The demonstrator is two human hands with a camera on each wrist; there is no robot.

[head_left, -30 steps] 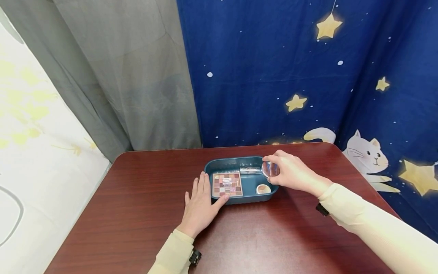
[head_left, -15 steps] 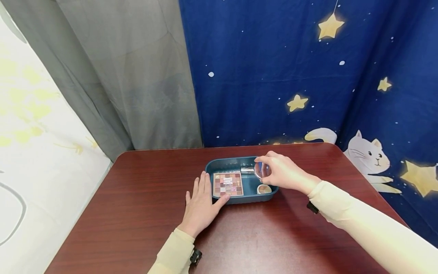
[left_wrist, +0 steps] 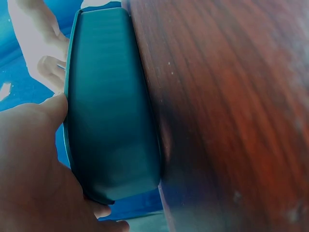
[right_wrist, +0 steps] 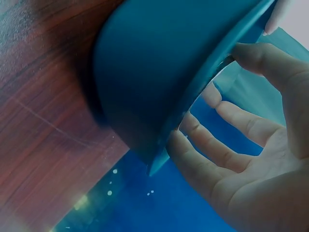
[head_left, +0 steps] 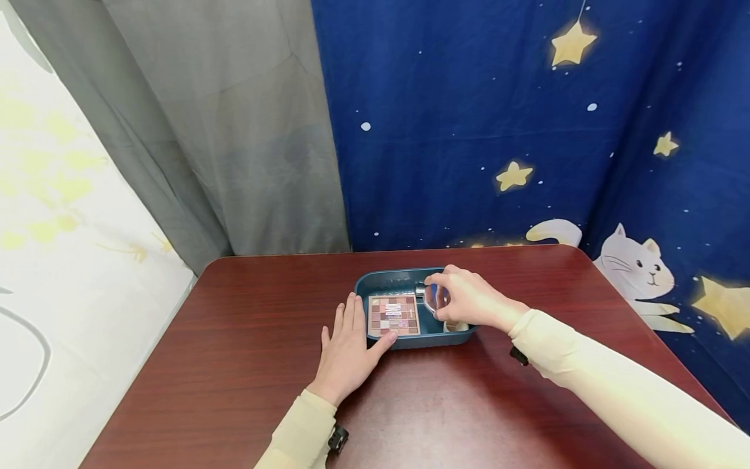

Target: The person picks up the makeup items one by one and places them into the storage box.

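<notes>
A dark teal oval tray sits on the table, holding an eyeshadow palette in its left half. My left hand rests against the tray's left end with straight fingers, the thumb on the front rim. In the left wrist view that thumb touches the tray's upper edge. Over the tray's right half, my right hand holds a round mirror-like disc by its edge, tilted up between thumb and fingers. Behind the disc shows the end of a silver tube. A small round pot lies partly hidden under the right hand.
The reddish-brown wooden table extends around the tray. Behind it hang a grey curtain and a blue curtain with stars. White printed fabric hangs at the left.
My right hand has moved left with the disc, from the tray's right end toward its middle, covering more of the silver tube and pot. The left hand has kept its place on the tray.
</notes>
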